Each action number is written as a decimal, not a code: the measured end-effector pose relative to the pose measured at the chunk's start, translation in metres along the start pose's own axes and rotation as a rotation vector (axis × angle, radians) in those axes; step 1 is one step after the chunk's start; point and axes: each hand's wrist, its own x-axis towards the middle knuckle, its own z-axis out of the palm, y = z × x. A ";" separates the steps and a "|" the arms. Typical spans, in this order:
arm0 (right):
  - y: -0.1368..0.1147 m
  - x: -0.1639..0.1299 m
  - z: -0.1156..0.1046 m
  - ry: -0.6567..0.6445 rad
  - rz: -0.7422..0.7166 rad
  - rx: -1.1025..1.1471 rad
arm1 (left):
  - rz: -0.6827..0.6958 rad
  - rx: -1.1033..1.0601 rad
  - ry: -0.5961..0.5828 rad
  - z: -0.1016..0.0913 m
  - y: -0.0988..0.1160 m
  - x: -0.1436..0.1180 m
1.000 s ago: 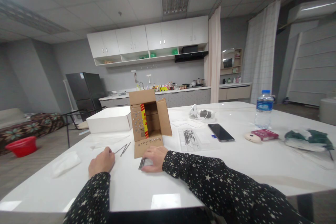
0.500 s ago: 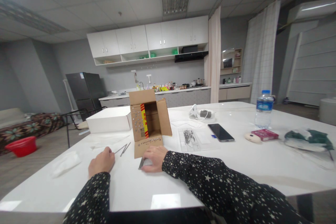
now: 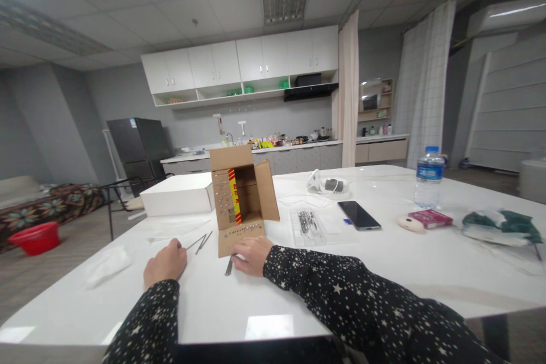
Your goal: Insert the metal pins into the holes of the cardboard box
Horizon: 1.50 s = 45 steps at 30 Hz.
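Low in the centre of the frame, the right hand (image 3: 252, 255) is lying on the white table (image 3: 384, 261), its fingers curled together over the upper ends of a small bundle of thin grey metal rods (image 3: 229, 265). The rods are slim, straight and dull silver, sticking out below the fingers toward the lower left; how many there are is too small to tell. Just above the hand, an open brown cardboard box (image 3: 241, 196) is standing with its front flap lying flat, rows of small pale dots showing on it. To the left, the left hand (image 3: 165, 262) is resting in a loose fist, with a few more loose rods (image 3: 200, 242) lying just beyond it.
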 end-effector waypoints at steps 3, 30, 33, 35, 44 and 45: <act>0.002 0.001 0.002 0.070 0.026 0.053 | 0.004 -0.004 0.011 0.000 0.000 0.000; 0.024 0.010 0.005 0.351 0.428 0.324 | 0.015 -0.002 0.014 0.007 -0.005 0.005; 0.024 0.010 0.005 0.340 0.412 0.309 | 0.006 -0.007 0.016 0.006 -0.003 0.003; 0.023 0.009 0.005 0.339 0.395 0.306 | 0.001 -0.006 0.013 0.005 -0.002 0.002; 0.021 0.010 0.005 0.337 0.257 0.268 | 0.026 -0.004 0.027 0.004 -0.002 0.002; 0.022 0.010 0.005 0.335 0.247 0.261 | 0.025 -0.006 0.027 0.004 -0.002 0.002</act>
